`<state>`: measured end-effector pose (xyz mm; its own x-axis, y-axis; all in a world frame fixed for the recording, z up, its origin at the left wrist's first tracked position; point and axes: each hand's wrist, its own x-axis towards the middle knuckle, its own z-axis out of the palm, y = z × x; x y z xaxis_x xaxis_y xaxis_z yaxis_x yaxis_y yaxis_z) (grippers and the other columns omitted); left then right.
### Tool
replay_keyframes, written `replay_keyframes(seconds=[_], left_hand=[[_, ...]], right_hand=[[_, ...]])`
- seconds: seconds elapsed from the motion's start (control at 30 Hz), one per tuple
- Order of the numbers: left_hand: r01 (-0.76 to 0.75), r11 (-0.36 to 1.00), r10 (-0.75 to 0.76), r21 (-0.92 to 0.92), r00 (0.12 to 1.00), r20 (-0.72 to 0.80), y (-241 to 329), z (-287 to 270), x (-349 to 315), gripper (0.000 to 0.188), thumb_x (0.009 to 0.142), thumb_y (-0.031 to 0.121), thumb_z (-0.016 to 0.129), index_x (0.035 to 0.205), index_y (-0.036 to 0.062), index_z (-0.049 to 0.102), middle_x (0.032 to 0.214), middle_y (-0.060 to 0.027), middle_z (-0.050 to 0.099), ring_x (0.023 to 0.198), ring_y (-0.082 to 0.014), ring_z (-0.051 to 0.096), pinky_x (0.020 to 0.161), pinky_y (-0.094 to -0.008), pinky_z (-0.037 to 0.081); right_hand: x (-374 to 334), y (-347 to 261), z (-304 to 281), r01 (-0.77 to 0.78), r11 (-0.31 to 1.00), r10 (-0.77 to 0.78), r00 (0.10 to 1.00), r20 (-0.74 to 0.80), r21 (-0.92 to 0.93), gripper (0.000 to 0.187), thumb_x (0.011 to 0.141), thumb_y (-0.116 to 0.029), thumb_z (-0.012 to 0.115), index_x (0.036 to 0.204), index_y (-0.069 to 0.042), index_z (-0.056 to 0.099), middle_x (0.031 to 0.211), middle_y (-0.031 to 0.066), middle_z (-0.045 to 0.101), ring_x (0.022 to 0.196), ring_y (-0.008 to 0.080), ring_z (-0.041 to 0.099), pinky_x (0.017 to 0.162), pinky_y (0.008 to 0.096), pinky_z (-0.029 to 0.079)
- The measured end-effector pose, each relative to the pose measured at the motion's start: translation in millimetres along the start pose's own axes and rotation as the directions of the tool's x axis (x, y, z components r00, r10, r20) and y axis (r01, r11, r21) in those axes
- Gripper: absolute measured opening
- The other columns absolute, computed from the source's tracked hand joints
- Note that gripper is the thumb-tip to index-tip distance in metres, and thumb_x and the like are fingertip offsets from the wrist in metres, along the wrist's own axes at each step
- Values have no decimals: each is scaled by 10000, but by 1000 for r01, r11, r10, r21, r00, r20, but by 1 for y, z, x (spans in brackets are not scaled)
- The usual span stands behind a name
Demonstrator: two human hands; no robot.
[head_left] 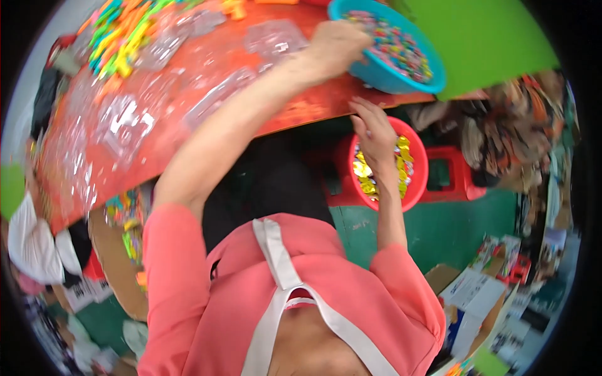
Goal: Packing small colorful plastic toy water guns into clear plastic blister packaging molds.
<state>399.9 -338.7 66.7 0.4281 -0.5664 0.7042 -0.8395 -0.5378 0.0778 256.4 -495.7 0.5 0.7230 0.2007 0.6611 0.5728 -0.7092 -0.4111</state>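
Many clear plastic blister trays [125, 122] lie spread over the orange worktop [301, 113], and as far as the view shows most of them look unfilled; the work seems to be at an early or middle stage, with plenty of trays left; a heap of bright toy pieces [119, 31] in green, yellow and orange sits at the far left of the worktop, well apart from both hands. Next in size, the blue bowl [376, 75] stands at the worktop's near right edge, tilted toward the person and well stocked with small multicoloured beads [401, 47]; the left hand [338, 41] reaches across to it and rests on its rim and into its near side, fingers curled, though whether that grip has closed on any beads cannot be told from this angle. Below the worktop's edge the red bowl [419, 169] sits on a red stool [451, 175] and holds shiny gold pieces [364, 169]; the right hand [375, 135] hovers over it with fingers spread fairly wide and pointing toward the worktop edge, and nothing shows clearly in its grip. Both bowls are far from used up, so a judgement would be that much sorting or filling remains; no finished, sealed trays can be made out.
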Motion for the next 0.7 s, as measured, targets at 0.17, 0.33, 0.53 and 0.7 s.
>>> replay_keyframes(seconds=[0.17, 0.33, 0.53, 0.7], left_hand=[[163, 983, -153, -86, 981, 117, 14, 3, -30, 384, 765, 188, 740, 1123, 88, 644, 1191, -123, 599, 1069, -314, 611, 838, -416, 535], [280, 954, -285, -104, 958, -37, 24, -84, -93, 613, 792, 300, 754, 1342, 149, 529, 1365, -198, 490, 1225, -381, 514, 980, -448, 469], [640, 764, -643, 82, 745, 179, 37, -147, -203, 1069, 631, 587, 806, 1494, 154, 348, 1524, -286, 231, 1397, -503, 208, 1103, -633, 221], [671, 731, -682, 122, 722, 117, 40, -138, -229, 1054, 613, 449, 867, 1486, 155, 354, 1507, -280, 225, 1380, -485, 209, 1125, -598, 197]], right_hand=[[-8, -51, 19, -225, 936, 194, 971, 136, 272, 157, 854, 22, 653, 1010, 19, 660, 909, 145, 661, 819, 284, 640, 740, 343, 503], [18, -80, 53, -409, 817, 315, 907, 281, 407, 170, 875, -37, 669, 1043, -9, 660, 862, 117, 651, 667, 176, 629, 615, 284, 495], [56, -67, 84, -265, 961, 242, 945, 220, 80, 211, 883, -191, 669, 1039, -49, 661, 861, 108, 640, 668, 223, 630, 636, 344, 493], [76, -73, 105, -358, 893, 241, 893, 381, 273, 322, 951, -288, 617, 1068, 8, 665, 745, 59, 625, 643, 113, 590, 596, 299, 482]])
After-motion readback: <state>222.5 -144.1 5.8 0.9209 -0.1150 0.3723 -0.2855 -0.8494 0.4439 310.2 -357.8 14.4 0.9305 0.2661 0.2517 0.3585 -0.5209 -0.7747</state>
